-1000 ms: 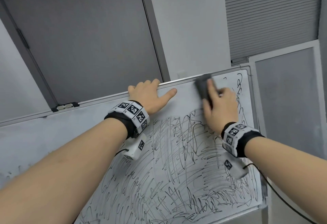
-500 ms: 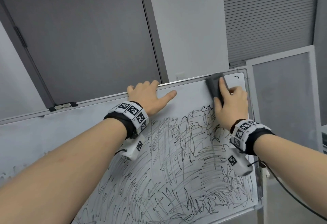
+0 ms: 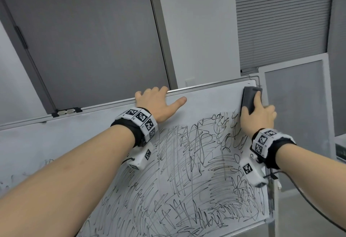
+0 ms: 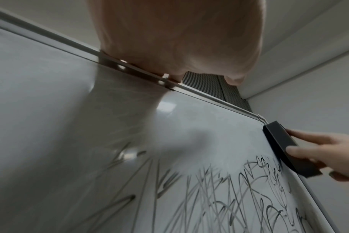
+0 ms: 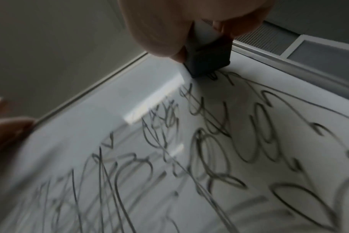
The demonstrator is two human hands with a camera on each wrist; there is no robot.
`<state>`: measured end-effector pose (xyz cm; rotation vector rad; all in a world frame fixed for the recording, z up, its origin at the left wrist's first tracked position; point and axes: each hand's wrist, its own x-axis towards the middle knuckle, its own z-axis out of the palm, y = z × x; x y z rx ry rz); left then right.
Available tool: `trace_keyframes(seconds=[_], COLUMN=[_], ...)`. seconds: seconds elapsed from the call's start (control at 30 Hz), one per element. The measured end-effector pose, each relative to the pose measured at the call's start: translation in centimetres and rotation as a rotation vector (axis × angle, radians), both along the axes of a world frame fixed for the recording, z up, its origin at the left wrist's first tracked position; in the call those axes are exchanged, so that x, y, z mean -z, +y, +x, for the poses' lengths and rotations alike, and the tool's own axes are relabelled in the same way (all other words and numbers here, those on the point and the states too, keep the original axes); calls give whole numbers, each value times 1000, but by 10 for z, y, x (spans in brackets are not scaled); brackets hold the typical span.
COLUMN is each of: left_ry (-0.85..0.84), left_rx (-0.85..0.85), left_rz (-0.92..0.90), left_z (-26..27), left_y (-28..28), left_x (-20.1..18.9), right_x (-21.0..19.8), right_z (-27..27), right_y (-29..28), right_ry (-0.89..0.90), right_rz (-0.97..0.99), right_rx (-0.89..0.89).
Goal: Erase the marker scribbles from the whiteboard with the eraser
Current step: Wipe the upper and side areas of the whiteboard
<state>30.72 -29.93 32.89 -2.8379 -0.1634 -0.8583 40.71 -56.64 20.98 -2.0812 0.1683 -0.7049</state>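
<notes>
Right hand (image 3: 259, 117) grips eraser (image 3: 249, 99) flat against whiteboard (image 3: 206, 96) corner to wipe scribbles (image 3: 187, 162), while left hand (image 3: 159, 104), fingers hooked over the top edge, steadies it.

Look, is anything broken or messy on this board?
Nothing looks broken. The board is messy: black scribbles cover all but its top strip. The right hand holds the eraser in the top right corner; the left hand grips the top edge.

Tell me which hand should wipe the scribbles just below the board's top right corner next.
The right hand. It already grips the eraser, pressed on the whiteboard directly above those scribbles. The left hand holds the board's top edge, steadying it.
</notes>
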Motion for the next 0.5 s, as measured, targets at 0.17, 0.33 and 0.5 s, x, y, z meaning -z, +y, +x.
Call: trace_keyframes(seconds=[0.17,0.33,0.5], left_ry=[15,17,6], left_rx=[-4,11,13], left_rz=[34,63,66], left_z=[-3,-5,-4], left_y=[-1,1,0], left_x=[2,3,5], right_x=[53,35,33], right_z=[-20,-7,-8], right_y=[3,-6,-10], right_ry=[42,-10,-71], right_rz=[-38,-40,-99], right_rx=[-12,2,2])
